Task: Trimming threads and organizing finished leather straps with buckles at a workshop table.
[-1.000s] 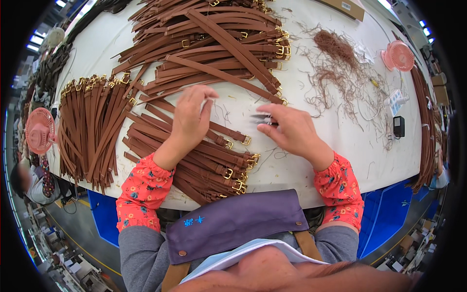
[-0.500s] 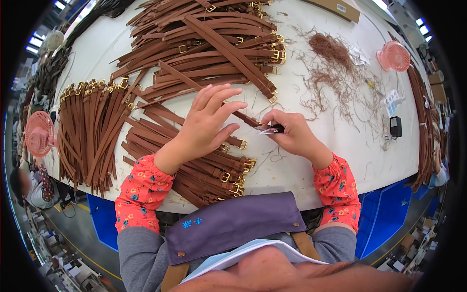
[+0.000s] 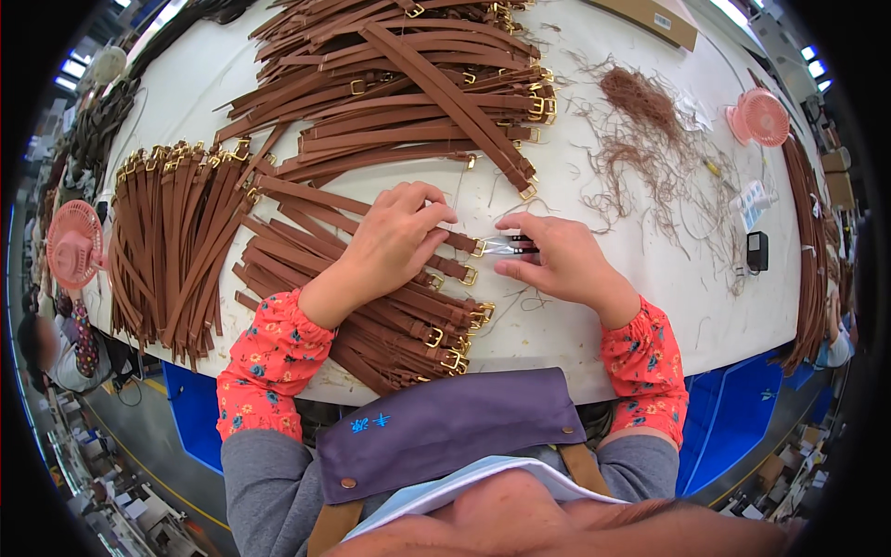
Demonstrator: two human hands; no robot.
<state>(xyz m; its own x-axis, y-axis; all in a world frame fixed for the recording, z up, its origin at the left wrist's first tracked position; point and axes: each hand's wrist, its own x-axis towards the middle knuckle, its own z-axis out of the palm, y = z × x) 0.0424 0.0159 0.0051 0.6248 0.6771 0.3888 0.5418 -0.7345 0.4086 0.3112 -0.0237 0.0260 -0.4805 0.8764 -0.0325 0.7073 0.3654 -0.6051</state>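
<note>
Red floral oversleeves [image 3: 271, 362], grey sleeves [image 3: 267, 483]; purple apron [image 3: 473, 418], blue marking [image 3: 370, 423] at nine o'clock, copper studs [image 3: 348, 483] at eight and three; tan straps [image 3: 334, 529]; pale-blue mask [image 3: 436, 481].

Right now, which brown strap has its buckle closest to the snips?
The strap at the left hand's fingers: its gold buckle sits right beside the snips in the right hand, while the other buckles lie farther away.

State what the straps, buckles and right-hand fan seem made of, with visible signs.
Straps: perhaps leather or imitation, low sheen; flat, smooth brown strips. Buckles: probably metal, polished gold tone; bright glints. Right-hand fan: likely plastic, pink; its grille looks moulded.
</note>
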